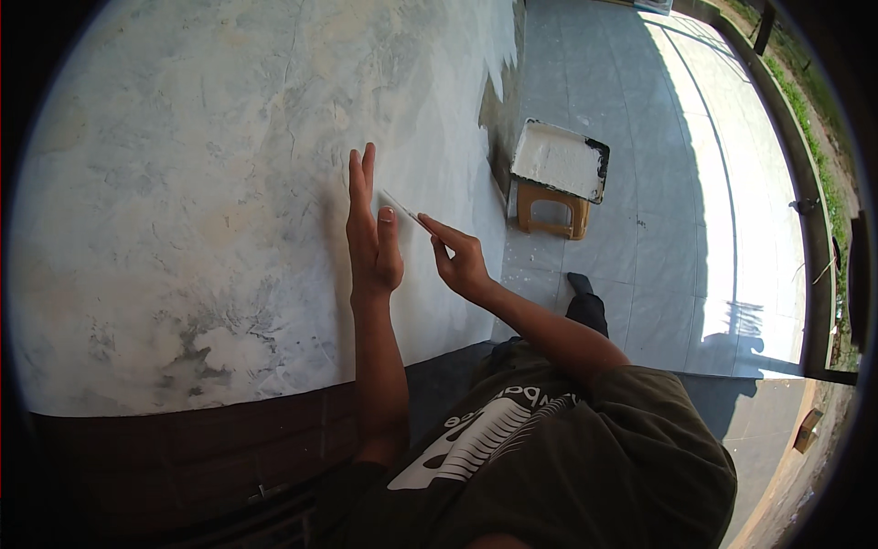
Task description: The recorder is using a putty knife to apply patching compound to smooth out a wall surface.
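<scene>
My left hand is raised in front of the whitish wall, its fingers stretched out and the thumb apart, holding nothing. I cannot tell whether its edge touches the wall. To its right, my right hand pinches a thin, pale flat scraper, seen almost edge-on. The blade points up and left, its tip close to my left thumb. Patchy white and grey coating covers the wall, with cracks and darker blotches low on the left.
A black-rimmed tray of white paste rests on a tan plastic stool on the tiled floor, right of the wall. My foot is just below the stool. A low ledge borders the sunlit floor at far right.
</scene>
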{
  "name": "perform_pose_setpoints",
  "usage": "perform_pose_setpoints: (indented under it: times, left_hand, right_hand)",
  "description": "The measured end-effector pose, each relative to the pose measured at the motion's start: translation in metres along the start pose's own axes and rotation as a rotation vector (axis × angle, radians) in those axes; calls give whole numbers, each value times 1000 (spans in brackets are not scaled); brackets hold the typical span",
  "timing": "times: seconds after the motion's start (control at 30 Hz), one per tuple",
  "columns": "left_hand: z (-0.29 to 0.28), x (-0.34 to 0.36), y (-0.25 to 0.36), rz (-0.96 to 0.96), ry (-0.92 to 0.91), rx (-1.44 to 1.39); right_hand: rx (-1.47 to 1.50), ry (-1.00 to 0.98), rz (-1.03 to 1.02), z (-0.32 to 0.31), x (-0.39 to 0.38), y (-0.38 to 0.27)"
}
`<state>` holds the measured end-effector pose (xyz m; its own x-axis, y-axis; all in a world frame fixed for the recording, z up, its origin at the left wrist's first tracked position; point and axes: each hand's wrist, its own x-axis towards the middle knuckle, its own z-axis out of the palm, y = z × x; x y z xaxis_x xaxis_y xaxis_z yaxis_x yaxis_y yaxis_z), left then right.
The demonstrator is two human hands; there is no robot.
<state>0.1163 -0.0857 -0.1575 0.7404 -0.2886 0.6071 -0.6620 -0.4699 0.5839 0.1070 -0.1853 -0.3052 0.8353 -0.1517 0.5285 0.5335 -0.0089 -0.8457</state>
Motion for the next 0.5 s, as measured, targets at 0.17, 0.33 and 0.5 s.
perform_pose_setpoints:
  times: [0.17,0.33,0.5]
  left_hand:
    - [1,-5,2,17,10,22]
    - [0,-12,3,6,25,20]
    - [7,-14,9,-3,23,26]
  right_hand:
    - [-23,228,88,-9,44,14]
    - [-42,324,51,0,128,5]
    - [44,339,-94,16,176,7]
